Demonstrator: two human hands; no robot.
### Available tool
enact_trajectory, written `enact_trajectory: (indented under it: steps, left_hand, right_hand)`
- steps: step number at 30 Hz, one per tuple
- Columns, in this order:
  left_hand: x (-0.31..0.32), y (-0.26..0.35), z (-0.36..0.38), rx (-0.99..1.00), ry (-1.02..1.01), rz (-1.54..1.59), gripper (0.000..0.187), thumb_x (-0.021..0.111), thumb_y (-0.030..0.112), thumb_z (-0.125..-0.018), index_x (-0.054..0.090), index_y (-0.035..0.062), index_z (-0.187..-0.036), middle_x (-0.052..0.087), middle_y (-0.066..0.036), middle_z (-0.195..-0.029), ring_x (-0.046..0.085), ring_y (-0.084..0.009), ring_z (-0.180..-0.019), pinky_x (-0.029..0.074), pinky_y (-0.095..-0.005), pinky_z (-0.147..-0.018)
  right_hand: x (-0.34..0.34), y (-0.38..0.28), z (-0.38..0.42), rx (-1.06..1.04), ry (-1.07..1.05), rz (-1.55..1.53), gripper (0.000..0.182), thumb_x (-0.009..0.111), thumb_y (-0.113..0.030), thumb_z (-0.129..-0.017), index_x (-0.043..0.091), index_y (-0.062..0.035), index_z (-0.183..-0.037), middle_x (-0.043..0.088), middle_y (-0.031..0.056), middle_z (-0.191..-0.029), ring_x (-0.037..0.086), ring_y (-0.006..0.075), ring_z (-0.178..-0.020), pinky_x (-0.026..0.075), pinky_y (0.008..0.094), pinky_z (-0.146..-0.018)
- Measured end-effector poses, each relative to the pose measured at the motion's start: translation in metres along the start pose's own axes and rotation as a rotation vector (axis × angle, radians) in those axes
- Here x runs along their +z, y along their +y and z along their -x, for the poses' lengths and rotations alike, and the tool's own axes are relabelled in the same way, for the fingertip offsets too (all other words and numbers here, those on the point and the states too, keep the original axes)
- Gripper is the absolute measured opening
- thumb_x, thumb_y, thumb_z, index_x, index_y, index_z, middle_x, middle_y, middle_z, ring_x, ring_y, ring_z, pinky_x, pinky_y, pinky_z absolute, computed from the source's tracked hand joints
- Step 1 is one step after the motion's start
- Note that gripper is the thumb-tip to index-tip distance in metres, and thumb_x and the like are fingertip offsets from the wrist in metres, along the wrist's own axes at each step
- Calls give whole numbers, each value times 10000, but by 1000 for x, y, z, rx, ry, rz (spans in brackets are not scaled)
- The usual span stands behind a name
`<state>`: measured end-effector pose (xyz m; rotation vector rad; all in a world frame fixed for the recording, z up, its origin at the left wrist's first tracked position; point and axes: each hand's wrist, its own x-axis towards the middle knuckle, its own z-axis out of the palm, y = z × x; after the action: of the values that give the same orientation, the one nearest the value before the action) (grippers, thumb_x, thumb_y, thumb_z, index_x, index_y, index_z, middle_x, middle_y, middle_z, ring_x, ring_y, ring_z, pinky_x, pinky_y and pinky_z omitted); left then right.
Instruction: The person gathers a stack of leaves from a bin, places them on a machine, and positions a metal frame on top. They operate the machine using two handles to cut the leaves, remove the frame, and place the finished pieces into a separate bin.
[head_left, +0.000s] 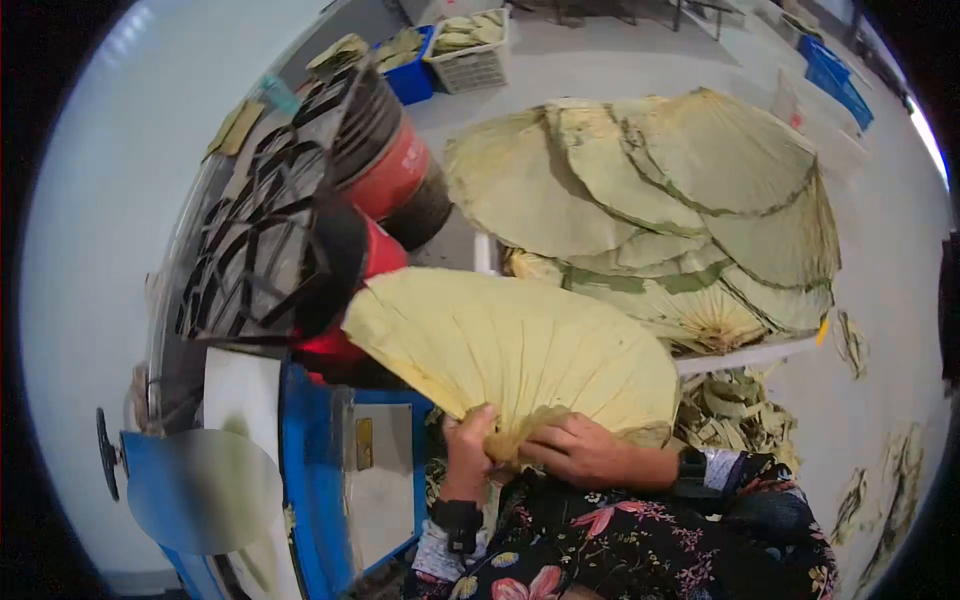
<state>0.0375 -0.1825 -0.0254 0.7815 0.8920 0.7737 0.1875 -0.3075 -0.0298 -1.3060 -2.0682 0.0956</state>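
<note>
Holding leaf [525, 345] fanned above lap [640, 530], w/ L edge near red drum [383, 248], far edge overlapping leaf stack [725, 150] in view, open floor [890, 290] off R. Clamped on gathered base [507, 445] w/ L hand [467, 455] upright, R hand [580, 450] crosswise, close tog.

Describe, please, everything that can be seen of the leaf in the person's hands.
The leaf is large, fan-shaped, pale yellow-green, and looks thin and dry. Creases spread from its gathered, browner base, which the left hand and the right hand grip. It is opened wide, fanning away from the hands, with a rounded far edge. In view it overlaps the pile of leaves; whether they touch is unclear.
</note>
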Motion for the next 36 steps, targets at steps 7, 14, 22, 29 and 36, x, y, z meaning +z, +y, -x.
enact_trajectory:
  steps: [7,14,22,29,36]
  left_hand:
    - [-16,121,60,857,165,-877,329,601,60,-803,580,-7,-1125,611,-133,-1097,591,-278,-993,458,-385,-872]
    - [-64,105,96,1299,-121,-1618,390,596,256,-778,602,32,-1098,502,-165,-1264,505,-364,-1136,422,-440,-955]
    - [-192,153,133,665,-15,789,588,655,216,-789,415,74,-1307,471,-82,-1268,458,-270,-1170,386,-447,-985]
    - [-265,206,192,774,221,673,528,565,158,-810,394,82,-1304,460,-88,-1297,454,-269,-1191,399,-451,-978]
    - [-378,164,186,1054,626,418,437,565,156,-843,449,84,-1258,517,-86,-1226,500,-250,-1134,459,-404,-917]
  right_hand:
    - [-15,-40,-101,204,111,-752,963,784,-379,-668,251,38,-1353,326,270,-1326,315,405,-1254,251,436,-1059]
    - [-1,-71,-193,823,448,-1707,551,597,-287,-849,407,7,-1274,498,146,-1227,484,259,-1148,383,399,-974]
    - [65,-115,-227,751,282,-1874,553,559,-235,-875,349,-19,-1339,453,139,-1324,449,285,-1215,390,454,-1008]
    - [150,-120,-275,612,182,-1904,597,571,-309,-876,343,-30,-1351,438,124,-1346,440,303,-1219,393,485,-999]
    - [248,-162,-323,543,179,-2183,567,506,-318,-922,298,-68,-1386,367,108,-1399,371,311,-1264,303,486,-1055]
